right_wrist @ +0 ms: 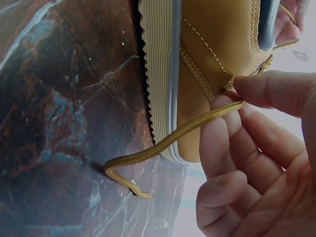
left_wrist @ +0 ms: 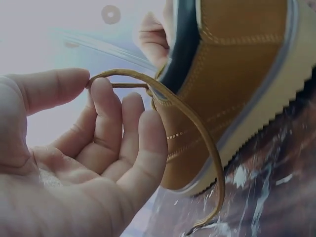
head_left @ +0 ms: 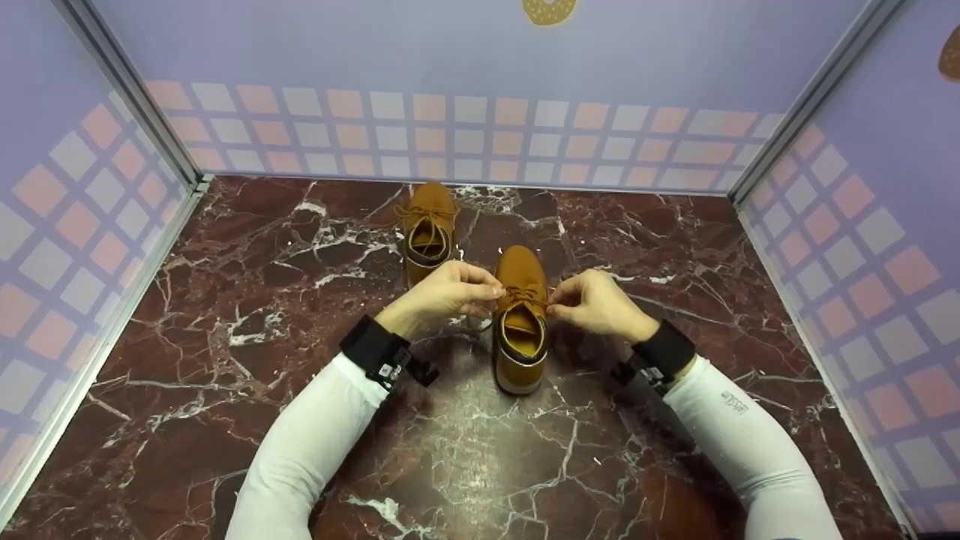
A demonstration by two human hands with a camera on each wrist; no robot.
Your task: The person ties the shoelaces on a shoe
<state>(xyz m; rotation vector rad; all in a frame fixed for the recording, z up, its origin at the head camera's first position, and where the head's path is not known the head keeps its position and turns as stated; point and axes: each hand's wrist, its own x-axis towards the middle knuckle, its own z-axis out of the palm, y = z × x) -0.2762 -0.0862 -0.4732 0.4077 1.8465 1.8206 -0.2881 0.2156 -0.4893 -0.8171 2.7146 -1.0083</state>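
A tan lace-up shoe (head_left: pixel 520 262) stands on the floor with its toe pointing away, between both hands. At its left side, my left hand (head_left: pixel 450 291) pinches one end of the shoelace (left_wrist: pixel 213 153) between thumb and index finger; the loose tail arcs down past the shoe's side. My right hand (head_left: pixel 598 304) pinches the other end of the lace (right_wrist: pixel 173 134) on the opposite side, its tail hanging toward the floor. Over the tongue, the laces cross in a small knot (right_wrist: pixel 265 64). The matching shoe (head_left: pixel 433 196) stands farther off to the left, partly covered by my left hand.
Dark red marbled floor (head_left: pixel 262 390) lies under both shoes. A lilac back wall (head_left: pixel 465 60) with pink and white squares rises just behind the farther shoe. Side panels (head_left: pixel 885 247) close in the left and right.
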